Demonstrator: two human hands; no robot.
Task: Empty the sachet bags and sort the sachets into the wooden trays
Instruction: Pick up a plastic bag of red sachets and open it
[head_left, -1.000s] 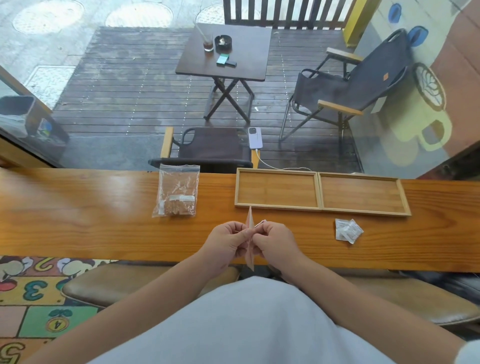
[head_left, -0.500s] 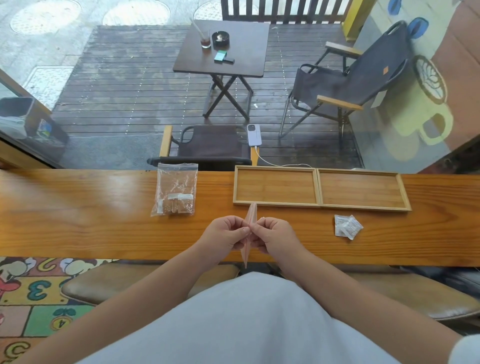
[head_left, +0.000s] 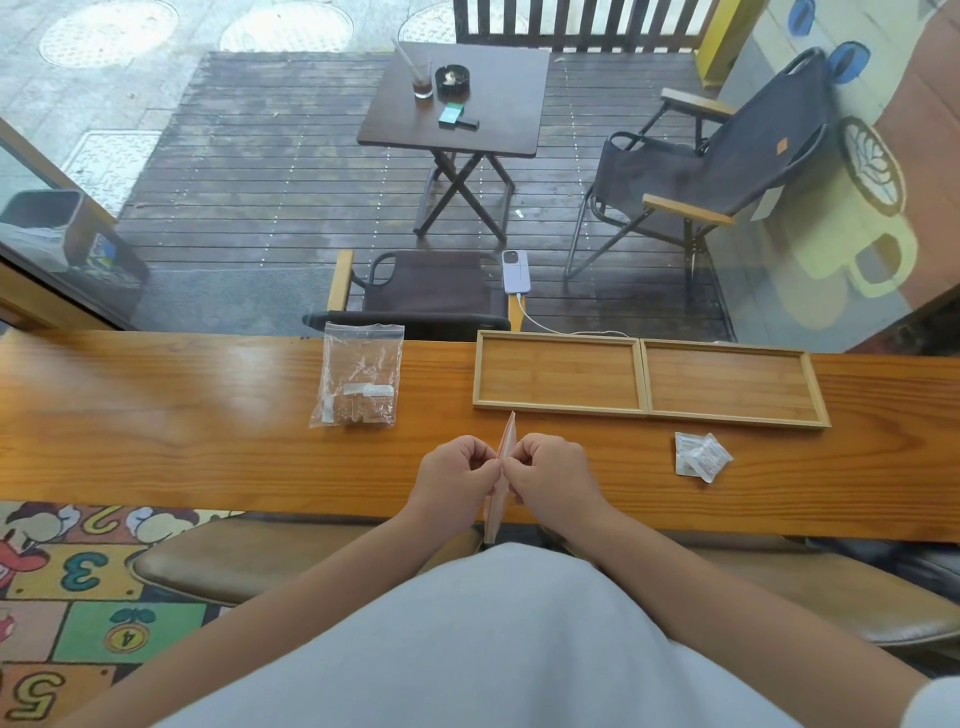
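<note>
**Sachet bag pinched at its mouth, trays not yet filled**

Sachet bag (head_left: 503, 470), a thin pinkish one seen edge-on, stands upright over the near edge of the wooden counter (head_left: 156, 415), caught between both hands. The left hand (head_left: 457, 475) and right hand (head_left: 553, 475) are curled with fingertips pinching the bag's two sides near its top, knuckles almost meeting; whether the mouth has parted yet cannot be told from this angle.

Judging by how things lie, the task is barely begun. The left wooden tray (head_left: 558, 410) at 12 o'clock of the hands and the right wooden tray (head_left: 810, 389) at 1 o'clock, touching side by side, hold nothing. A small heap of white sachets (head_left: 698, 457) lies loose on the counter at 3 o'clock, just short of the right tray and not yet sorted. A clear zip bag (head_left: 361, 379) with sachets inside lies at 11 o'clock, apparently unopened. So at least two bags remain to empty and everything remains to sort.

Against the earlier frames, little differs: the hands hold the same pinch on the bag, its top leaning slightly differently, and the clear bag, loose sachets and trays have not moved on the counter.
</note>
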